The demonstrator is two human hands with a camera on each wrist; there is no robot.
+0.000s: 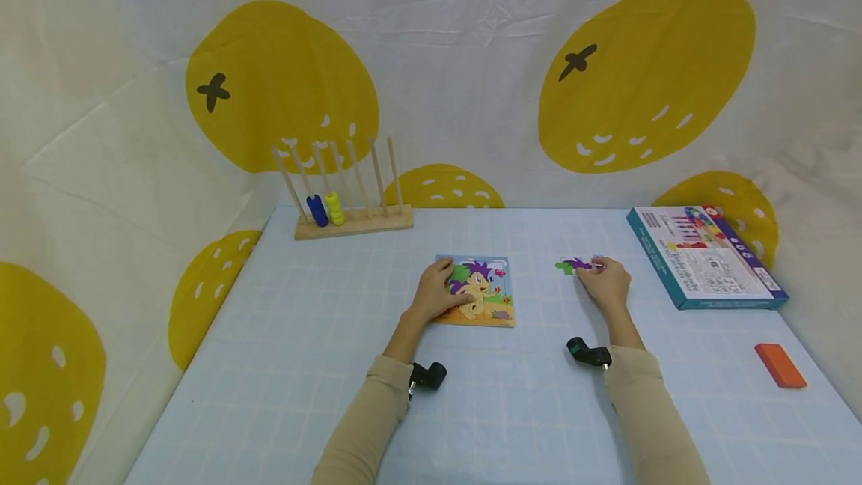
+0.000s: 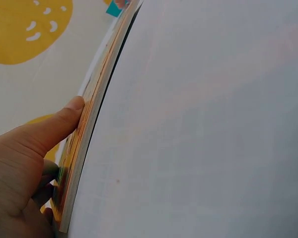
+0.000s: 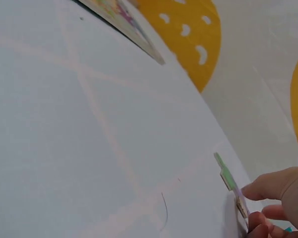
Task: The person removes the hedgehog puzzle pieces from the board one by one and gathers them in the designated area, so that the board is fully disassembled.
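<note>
A square hedgehog jigsaw puzzle [image 1: 497, 292] lies flat at the middle of the table, its wooden board [image 2: 84, 144] seen edge-on in the left wrist view. My left hand [image 1: 431, 292] rests over its left side, thumb [image 2: 64, 121] stretched across the picture and the other fingers on the top left part. To the right of the board, my right hand [image 1: 607, 283] pinches a green and purple puzzle piece [image 1: 574, 266] between thumb and fingers. In the right wrist view the piece [image 3: 228, 176] appears edge-on near the tabletop, partly hidden by the fingers.
A wooden peg rack [image 1: 360, 221] with blue and yellow beads stands at the back left. At the back right lies a teal-edged toy box [image 1: 714, 260], with an orange block [image 1: 780, 365] nearer the right edge. Patterned cloth hangs behind the table.
</note>
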